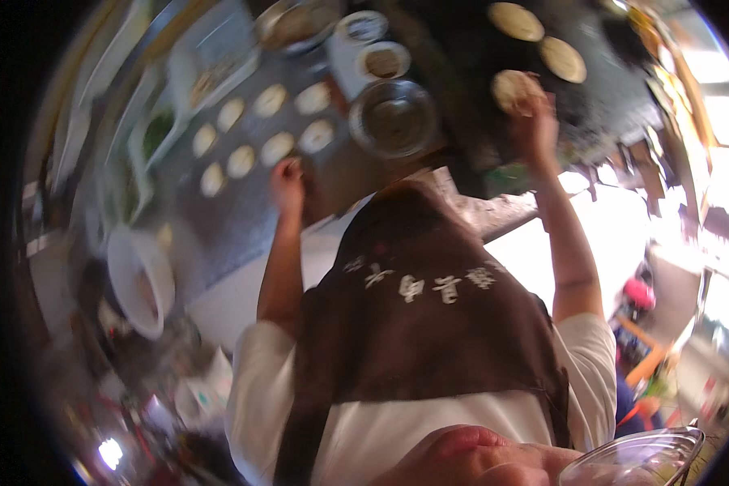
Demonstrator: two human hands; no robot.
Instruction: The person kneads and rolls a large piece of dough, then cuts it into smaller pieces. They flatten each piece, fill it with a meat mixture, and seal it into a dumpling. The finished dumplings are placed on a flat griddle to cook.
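Observation:
My right hand lies over the near edge of a flat dough round on a dark griddle; blur hides whether the fingers grip it or only touch it. Two more flat rounds, one farther off and one to the right, lie on the same surface. My left hand has its fingers curled, just on the near side of a small pale dough piece on the grey worktop. Several similar dough pieces sit in two rough rows there. Whether the left fingers hold anything is unclear.
A clear round bowl stands between my hands, with two small containers behind it. A metal bowl and clear bins line the back left. A white tub stands at the left edge.

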